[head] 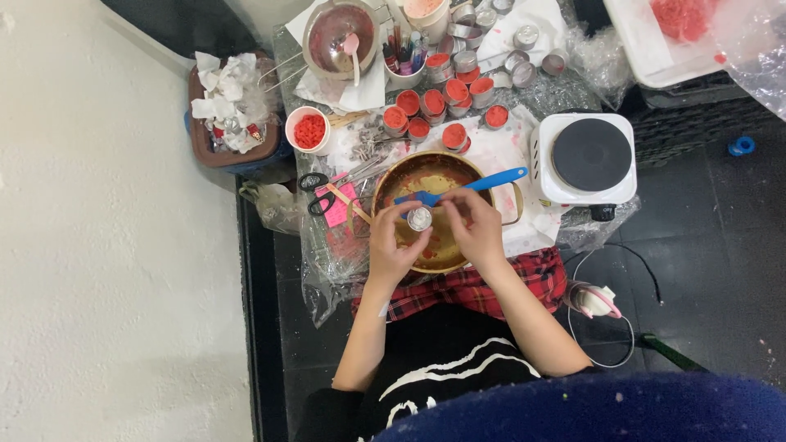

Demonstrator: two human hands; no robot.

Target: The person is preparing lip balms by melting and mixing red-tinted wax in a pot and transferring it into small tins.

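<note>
I have the small silver tin (pixel 420 218) pinched between both hands, right in the gap where my fingertips meet. My left hand (pixel 391 245) curls around it from below and the left side, fingers closed on its rim; my right hand (pixel 473 227) comes in from the other side, fingertips bent and touching the tin's edge. The tin faces up at me, round mouth open to the camera, so it has no long axis to speak of. It hangs directly over the brass pot (pixel 434 211), which lies just beyond and under my hands. The blue spatula (pixel 471 187) rests in the pot, its handle running away from my right hand, up and to the right, nearer that hand than the left
</note>
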